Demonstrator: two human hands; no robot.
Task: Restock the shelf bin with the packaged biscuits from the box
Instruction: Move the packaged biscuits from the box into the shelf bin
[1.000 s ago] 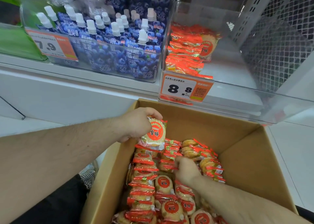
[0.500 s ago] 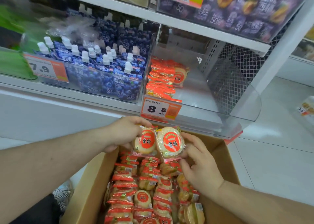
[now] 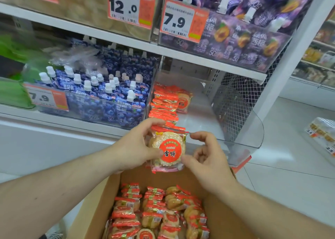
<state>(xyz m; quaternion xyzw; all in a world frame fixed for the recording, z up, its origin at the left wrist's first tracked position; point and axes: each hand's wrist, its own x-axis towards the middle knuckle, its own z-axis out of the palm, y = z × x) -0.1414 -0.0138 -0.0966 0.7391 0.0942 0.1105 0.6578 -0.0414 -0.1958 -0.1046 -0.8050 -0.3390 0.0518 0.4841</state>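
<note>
Left hand (image 3: 135, 149) holds a biscuit packet (image 3: 167, 149) upright, label toward the camera, thumb across the lower front, fingers (image 3: 154, 123) curled over the top seal; there may be a second packet stacked behind it, cannot tell; right hand (image 3: 208, 155) is just beside the packet's right edge, thumb tip touching or nearly touching the lower right edge, index and the other fingers loosely curled and not plainly closed on anything, so I read it as steadying, not gripping; the packet hangs above the far rim of the cardboard box (image 3: 101, 198), which holds rows of the same packets (image 3: 154, 215) standing on edge; shelf bin (image 3: 241, 129), clear plastic, lies directly beyond and slightly above the held packet, its front lip just behind the hands; inside it a row of stocked packets (image 3: 165, 103) is packed against the left wall, standing on edge, row running front to back; the bin's floor to the right of that row is bare; judgement: the move to come turns on this, target gap lies forward and a little right of the fingers, over the lip; the packet's flat face now fronts the camera, the stocked ones seem to face sideways, so it probably needs a quarter turn to join the row; left hand has the hold and is nearer the row; risk: catching the front lip; blue drink pouches (image 3: 101, 97) fill the neighbouring bin on the left, price tag (image 3: 46, 98) in front.
</note>
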